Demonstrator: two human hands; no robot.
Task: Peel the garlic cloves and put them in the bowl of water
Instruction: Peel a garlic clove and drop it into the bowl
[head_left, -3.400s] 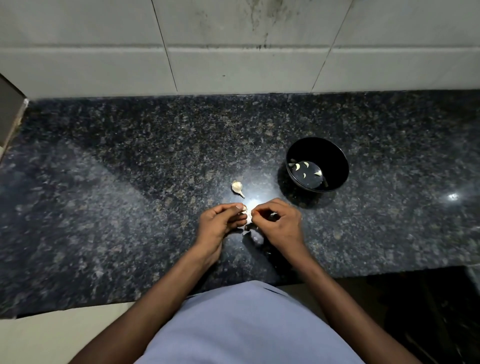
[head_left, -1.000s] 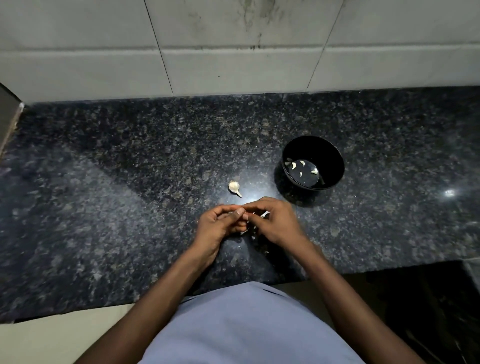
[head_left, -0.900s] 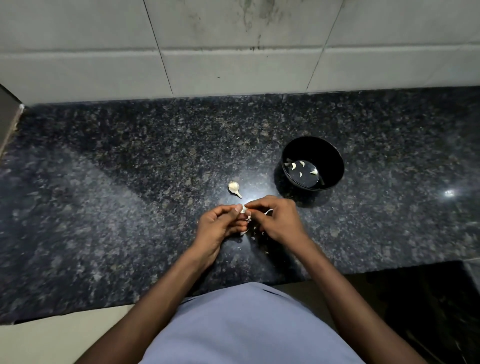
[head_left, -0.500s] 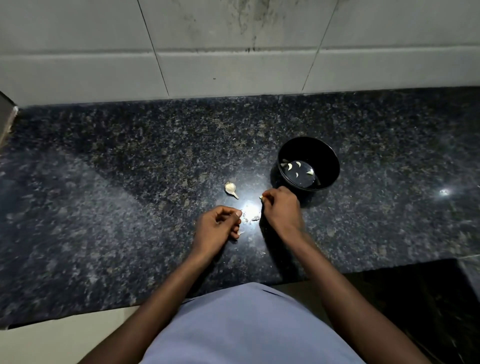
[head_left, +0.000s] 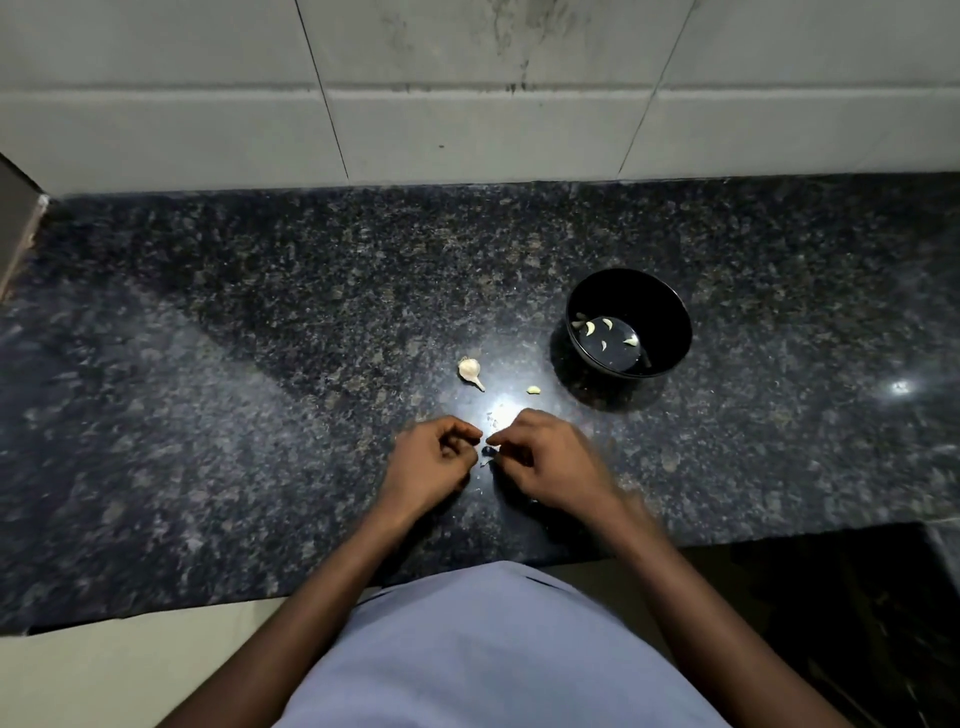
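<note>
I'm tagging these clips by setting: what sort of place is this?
Most likely a home kitchen. The work surface is a dark speckled granite counter against a pale tiled wall, and on it stand a black bowl of water holding peeled cloves and a garlic piece.

countertop (head_left: 260, 364): glossy speckled granite | wall tiles (head_left: 467, 124): matt ceramic | bowl (head_left: 670, 306): glossy black

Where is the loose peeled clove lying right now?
In the head view, the peeled clove lies on the granite counter, between the garlic bulb remnant and the black bowl, outside the bowl.
</note>
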